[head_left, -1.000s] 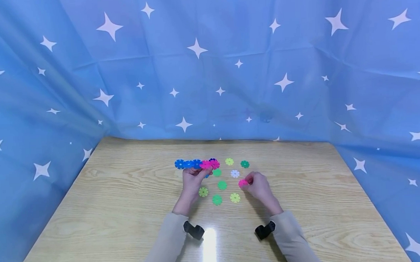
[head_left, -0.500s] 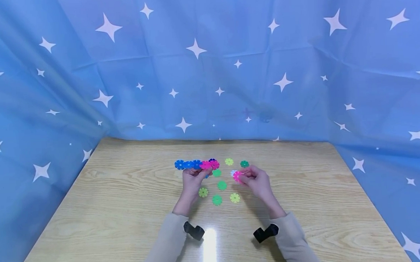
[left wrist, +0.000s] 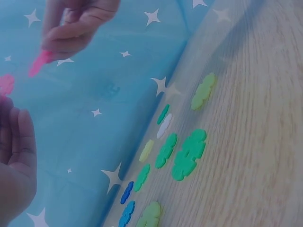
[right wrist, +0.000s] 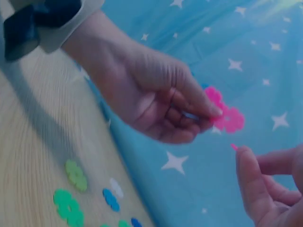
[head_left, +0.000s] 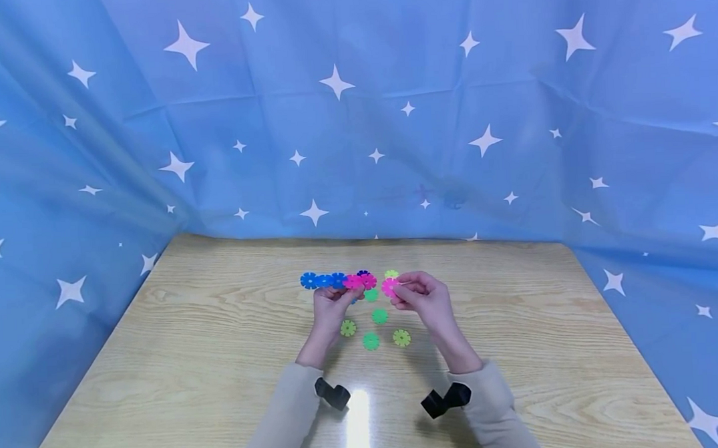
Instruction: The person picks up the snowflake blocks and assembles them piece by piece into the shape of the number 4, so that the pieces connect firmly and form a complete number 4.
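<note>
My left hand (head_left: 329, 315) pinches a chain of notched snowflake discs, held above the table. Several blue snowflake discs (head_left: 308, 280) form its left part, and two pink snowflake discs (head_left: 353, 282) its right end. Thumb and fingers of my right hand (head_left: 425, 301) grip a single pink snowflake disc (head_left: 390, 287), a small gap to the right of the chain's end. Seen edge-on in the left wrist view, that single disc (left wrist: 40, 62) is apart from the chain's pink end (left wrist: 6, 84). In the right wrist view the left hand (right wrist: 147, 90) covers most of the chain.
Loose discs lie below the hands: green ones (head_left: 371, 342), yellow-green ones (head_left: 402, 338), a dark blue one (head_left: 363, 274) and a white one (left wrist: 164, 126), which the right hand hides in the head view. A blue starry cloth (head_left: 356, 150) hangs behind the wooden table (head_left: 160, 366).
My right hand has lifted the pink disc from the right side of the table and brought it left and upward toward the chain. The left hand has stayed almost still.
</note>
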Demonstrator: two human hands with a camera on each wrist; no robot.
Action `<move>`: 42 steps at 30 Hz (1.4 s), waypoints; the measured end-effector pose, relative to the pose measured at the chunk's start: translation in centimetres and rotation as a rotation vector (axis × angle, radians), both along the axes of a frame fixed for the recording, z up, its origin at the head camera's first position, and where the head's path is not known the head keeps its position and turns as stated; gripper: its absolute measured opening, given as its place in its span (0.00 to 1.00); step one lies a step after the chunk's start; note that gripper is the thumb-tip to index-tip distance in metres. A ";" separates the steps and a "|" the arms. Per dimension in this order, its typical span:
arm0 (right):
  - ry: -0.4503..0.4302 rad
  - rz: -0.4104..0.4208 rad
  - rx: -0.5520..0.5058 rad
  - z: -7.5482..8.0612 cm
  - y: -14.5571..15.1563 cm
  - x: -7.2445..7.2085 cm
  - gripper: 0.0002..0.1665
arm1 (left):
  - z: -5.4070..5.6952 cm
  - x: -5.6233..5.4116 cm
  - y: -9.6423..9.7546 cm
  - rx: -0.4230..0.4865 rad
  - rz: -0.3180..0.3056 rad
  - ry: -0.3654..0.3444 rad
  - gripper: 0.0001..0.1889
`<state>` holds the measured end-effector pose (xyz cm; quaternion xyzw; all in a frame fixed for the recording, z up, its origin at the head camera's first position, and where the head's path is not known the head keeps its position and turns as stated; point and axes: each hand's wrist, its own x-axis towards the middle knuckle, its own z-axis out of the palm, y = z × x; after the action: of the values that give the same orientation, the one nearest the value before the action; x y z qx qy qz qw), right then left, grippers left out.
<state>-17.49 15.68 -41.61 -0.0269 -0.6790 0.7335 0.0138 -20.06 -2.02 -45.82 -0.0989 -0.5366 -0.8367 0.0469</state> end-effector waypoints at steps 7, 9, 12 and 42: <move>0.009 -0.010 -0.097 0.2 -1.1 0.0 0.10 | -0.3 0.0 0.1 -0.010 0.020 0.048 0.20; -0.005 -0.015 -0.129 0.1 -1.2 -0.1 0.09 | -0.3 0.1 0.1 -0.011 0.023 0.054 0.20; -0.030 -0.018 -0.183 0.1 -1.3 -0.1 0.06 | -0.3 0.1 0.0 -0.018 0.029 0.058 0.20; -0.083 0.045 -0.252 0.9 -1.5 0.1 0.08 | -0.3 0.6 0.0 -0.029 0.079 0.059 0.11</move>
<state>-17.36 14.15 -40.74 -0.0433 -0.5819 0.8114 -0.0341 -19.48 -1.97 -46.16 -0.1027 -0.5508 -0.8229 0.0941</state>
